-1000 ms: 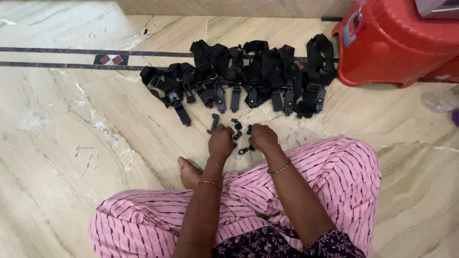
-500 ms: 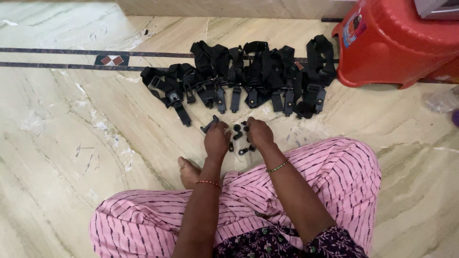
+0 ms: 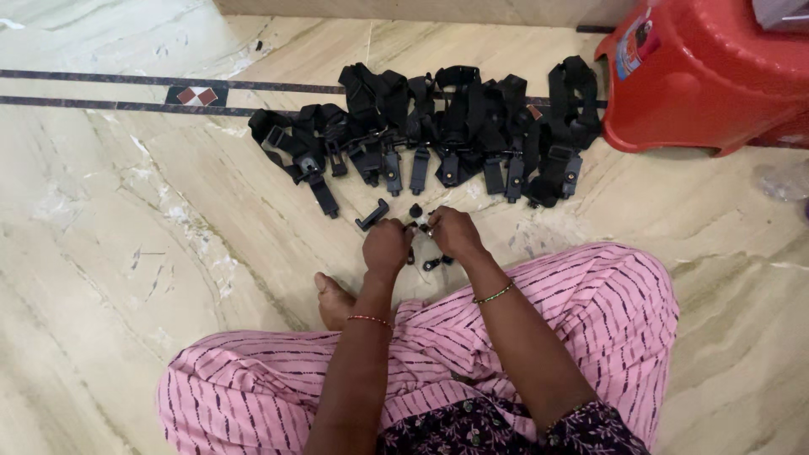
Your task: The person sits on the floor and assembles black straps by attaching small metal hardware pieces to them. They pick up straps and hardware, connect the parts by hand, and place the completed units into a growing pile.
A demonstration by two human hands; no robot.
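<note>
Setting: marble floor (image 3: 126, 253), cream with grey-green veins; a dark inlaid border strip (image 3: 101, 88) with one red-and-white diamond tile runs across the far side.
Person: seated on the floor, legs folded, in pink striped trousers (image 3: 590, 312); one bare foot (image 3: 333, 301) shows beside the left forearm.
Left hand (image 3: 386, 246): knuckles up, fingers curled in close over a small black part at the near end of the cluster; how firm the grip is cannot be told. A red-and-gold bangle (image 3: 369, 319) sits on the wrist.
Right hand (image 3: 453, 232): fingers curled narrow, tips pinching a small black part held between both hands. A green bead bangle (image 3: 493, 294) sits on the wrist.
Small black plastic parts (image 3: 434, 263): a loose scatter on the floor directly under and between the hands, just in front of the knees; some are hidden by the fingers.
L-shaped black clip (image 3: 372, 215): lies alone on the floor just beyond the left hand, apart from it.
Black strap harnesses (image 3: 438, 126): a row of webbing straps with buckles and hanging clips, laid side by side across the floor beyond the hands, near the border strip; the leftmost one trails a clip toward the person.
Red plastic stool (image 3: 716, 76): far right corner of the floor, just beside the right end of the strap row.
</note>
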